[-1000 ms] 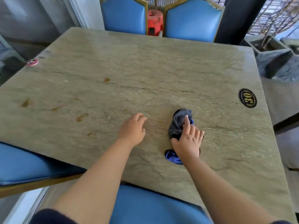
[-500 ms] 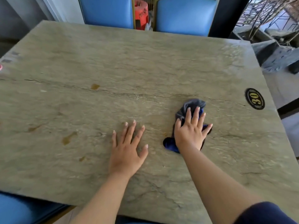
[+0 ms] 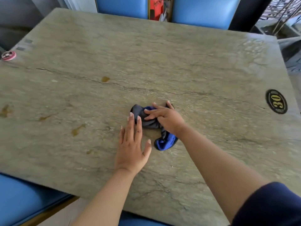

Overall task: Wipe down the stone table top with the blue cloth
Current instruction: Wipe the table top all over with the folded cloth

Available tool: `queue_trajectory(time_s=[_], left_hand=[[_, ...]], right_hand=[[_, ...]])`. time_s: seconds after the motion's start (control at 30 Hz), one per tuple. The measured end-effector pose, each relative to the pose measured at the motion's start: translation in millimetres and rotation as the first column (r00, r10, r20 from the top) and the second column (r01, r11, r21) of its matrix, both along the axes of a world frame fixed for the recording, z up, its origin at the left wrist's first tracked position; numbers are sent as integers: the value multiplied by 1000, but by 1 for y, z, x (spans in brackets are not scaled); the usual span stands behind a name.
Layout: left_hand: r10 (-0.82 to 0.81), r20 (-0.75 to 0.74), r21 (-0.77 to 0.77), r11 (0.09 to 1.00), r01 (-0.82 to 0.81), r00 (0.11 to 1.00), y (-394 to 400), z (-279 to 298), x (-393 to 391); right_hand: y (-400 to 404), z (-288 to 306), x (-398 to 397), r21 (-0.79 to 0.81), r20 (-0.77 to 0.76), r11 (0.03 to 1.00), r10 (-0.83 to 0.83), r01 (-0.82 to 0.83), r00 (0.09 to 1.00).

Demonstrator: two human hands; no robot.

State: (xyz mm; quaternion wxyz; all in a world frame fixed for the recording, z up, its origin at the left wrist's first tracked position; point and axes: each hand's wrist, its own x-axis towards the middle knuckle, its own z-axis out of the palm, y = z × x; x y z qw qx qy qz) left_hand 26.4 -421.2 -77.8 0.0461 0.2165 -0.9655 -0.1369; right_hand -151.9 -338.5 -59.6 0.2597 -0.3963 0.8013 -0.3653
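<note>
The right hand (image 3: pixel 167 117) presses flat with loose fingers on the bunched blue cloth (image 3: pixel 153 124) near the middle of the stone counter (image 3: pixel 179 59), while the left hand (image 3: pixel 132 147) lies flat and open beside it, fingertips touching the cloth, brown stains (image 3: pixel 77 130) off to the left.

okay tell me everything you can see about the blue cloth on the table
The blue cloth is a small crumpled rag, dark grey-blue with a brighter blue end nearest the person. It lies bunched on the stone table top near the middle. The right hand presses on it; the left hand's fingertips touch its left edge.
</note>
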Motion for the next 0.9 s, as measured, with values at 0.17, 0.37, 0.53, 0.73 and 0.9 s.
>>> queue_trajectory(time_s=[0.17,0.37,0.53,0.73,0.9], left_hand=[[-13,17,-13,1000,13,1000,-1,-2,0],[-16,11,-22,1000,16,1000,-1,-3,-1],[-2,-42,15,1000,2,999,-4,-5,0],[-15,-35,37,999,17,999,-4,-5,0],[-38,12,-7,999,38,999,-4,-5,-1]], right_hand=[[61,-5,-32,7,-109,915,-399,402,910],[53,2,42,121,-365,858,-429,500,826],[17,-4,85,89,-289,989,-84,114,954],[93,-5,55,21,-283,890,-431,455,857],[118,0,90,131,-276,755,-594,642,755]])
